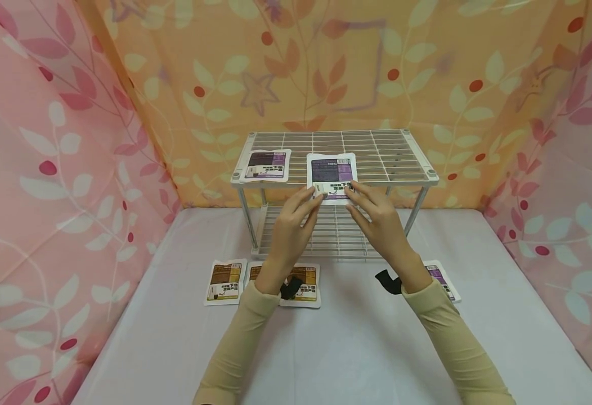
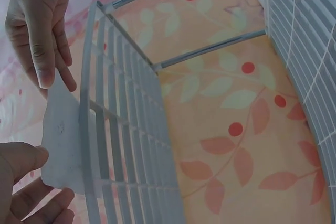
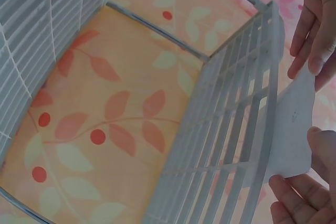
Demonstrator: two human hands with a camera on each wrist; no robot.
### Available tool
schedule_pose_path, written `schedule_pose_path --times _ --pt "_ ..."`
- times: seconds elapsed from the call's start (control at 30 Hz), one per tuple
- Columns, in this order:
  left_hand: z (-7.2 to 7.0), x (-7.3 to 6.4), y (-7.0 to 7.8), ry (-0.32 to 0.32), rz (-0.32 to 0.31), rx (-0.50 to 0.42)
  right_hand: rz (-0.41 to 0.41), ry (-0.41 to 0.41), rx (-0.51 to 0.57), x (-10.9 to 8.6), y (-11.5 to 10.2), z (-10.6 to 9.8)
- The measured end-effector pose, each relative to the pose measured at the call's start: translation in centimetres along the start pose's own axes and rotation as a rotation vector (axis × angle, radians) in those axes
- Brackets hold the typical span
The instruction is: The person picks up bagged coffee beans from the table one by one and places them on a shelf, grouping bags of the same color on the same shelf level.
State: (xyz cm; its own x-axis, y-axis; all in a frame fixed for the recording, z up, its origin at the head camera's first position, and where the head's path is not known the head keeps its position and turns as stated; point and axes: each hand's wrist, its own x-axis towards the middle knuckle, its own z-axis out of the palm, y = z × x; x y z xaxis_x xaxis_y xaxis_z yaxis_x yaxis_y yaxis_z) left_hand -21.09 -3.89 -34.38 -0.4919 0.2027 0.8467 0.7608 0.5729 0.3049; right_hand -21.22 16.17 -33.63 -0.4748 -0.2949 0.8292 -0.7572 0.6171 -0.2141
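Both hands hold a flat white-edged pouch (image 1: 332,171) with a purple and dark label over the front edge of the white wire shelf rack (image 1: 377,154). My left hand (image 1: 293,228) pinches its lower left corner, with the thumb on one face and fingers on the other. At the lower right corner, my right hand (image 1: 379,222) pinches it the same way. Both wrist views show the pouch's plain pale back (image 2: 62,140) jutting out past the top shelf, its far part lying over the slats. A similar purple pouch (image 1: 267,166) lies on the top shelf to the left.
Several brown and yellow pouches (image 1: 225,283) lie in a row on the white table (image 1: 174,349), left of centre and partly behind the left forearm. Another purple pouch (image 1: 443,281) lies by the right forearm. Patterned cloth (image 1: 301,67) surrounds the table.
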Motion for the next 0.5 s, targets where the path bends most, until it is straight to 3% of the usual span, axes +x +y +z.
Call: schedule_pose_path --times 0.33,0.5 --pt "0.3 1.6 -0.2 -0.017 0.023 0.091 0.031 -0.011 -0.063 1.3 0.3 0.1" --pt "0.6 2.2 -0.6 -0.064 -0.008 0.106 0.056 -0.016 -0.091 1.9 0.5 0.3"
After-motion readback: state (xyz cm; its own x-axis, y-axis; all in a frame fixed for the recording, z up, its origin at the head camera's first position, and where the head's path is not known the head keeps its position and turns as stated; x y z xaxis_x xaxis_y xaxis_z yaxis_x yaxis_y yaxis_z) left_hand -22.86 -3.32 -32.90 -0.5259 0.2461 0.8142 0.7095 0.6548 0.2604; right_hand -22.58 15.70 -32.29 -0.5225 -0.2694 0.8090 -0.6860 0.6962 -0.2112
